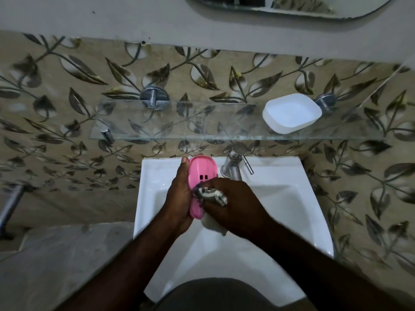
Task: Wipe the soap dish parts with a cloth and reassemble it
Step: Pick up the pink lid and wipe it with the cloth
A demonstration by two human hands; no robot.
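Your left hand [179,194] grips the pink tray [202,176] over the sink [292,198] while your right hand [233,203] clutches the cloth [211,195] against it. The white base [292,113] sits on the far glass shelf [157,129], right; reassembly remains undone.

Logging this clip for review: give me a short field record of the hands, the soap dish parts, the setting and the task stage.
setting: above a white sink, tap behind
left hand: holds the pink tray by its edge
right hand: grips a cloth, pressed on the pink tray
white base: sits on the glass shelf, apart from the tray
stage: wiping the tray; dish not yet reassembled
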